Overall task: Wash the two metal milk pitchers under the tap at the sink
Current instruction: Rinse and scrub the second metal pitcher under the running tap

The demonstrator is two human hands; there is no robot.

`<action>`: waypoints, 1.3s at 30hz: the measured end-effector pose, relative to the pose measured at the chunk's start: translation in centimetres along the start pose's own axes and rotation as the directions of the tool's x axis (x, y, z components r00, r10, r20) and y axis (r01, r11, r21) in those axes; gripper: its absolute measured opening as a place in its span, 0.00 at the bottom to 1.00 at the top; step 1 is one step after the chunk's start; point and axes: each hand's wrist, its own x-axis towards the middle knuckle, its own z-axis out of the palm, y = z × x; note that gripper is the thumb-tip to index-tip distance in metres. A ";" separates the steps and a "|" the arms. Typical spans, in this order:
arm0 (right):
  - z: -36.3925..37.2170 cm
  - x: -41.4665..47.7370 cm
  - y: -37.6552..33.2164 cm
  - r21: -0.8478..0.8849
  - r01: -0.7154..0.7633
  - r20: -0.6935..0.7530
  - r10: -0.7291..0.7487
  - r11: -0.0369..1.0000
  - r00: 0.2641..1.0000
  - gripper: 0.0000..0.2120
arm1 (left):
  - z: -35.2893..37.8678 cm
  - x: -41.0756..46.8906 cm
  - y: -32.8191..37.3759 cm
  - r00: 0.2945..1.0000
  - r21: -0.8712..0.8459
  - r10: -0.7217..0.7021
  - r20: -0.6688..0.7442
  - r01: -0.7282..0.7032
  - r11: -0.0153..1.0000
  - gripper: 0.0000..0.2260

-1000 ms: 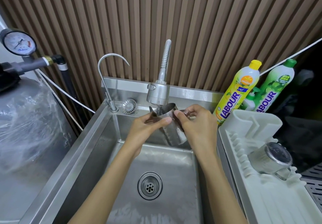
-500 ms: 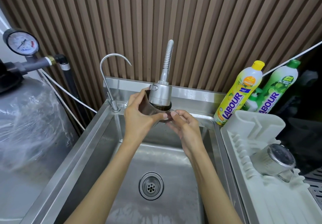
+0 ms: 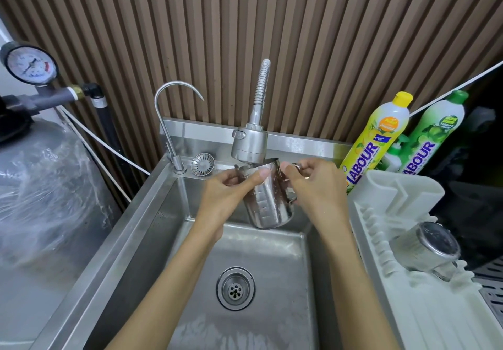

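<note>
Pitcher (image 3: pixel 265 202) hangs between my two hands over the sink (image 3: pixel 152 227), its mouth just under the tap (image 3: pixel 249 145). My left hand (image 3: pixel 226 200) pinches the rim from 9 o'clock, thumb across the near wall, fingers behind. My right hand (image 3: pixel 315 186) curls round the handle at 3 o'clock. The long axis runs near upright, mouth toward 12, base swung slightly to 5. At 4 o'clock a second pitcher (image 3: pixel 424 249) lies tilted in the white rack (image 3: pixel 408 308).
</note>
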 end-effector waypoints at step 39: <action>1.7 1.2 2.3 0.433 -0.119 0.164 0.052 0.893 0.985 0.10 | 0.5 1.7 -1.8 0.990 -0.125 0.138 0.002 -0.137 0.983 0.29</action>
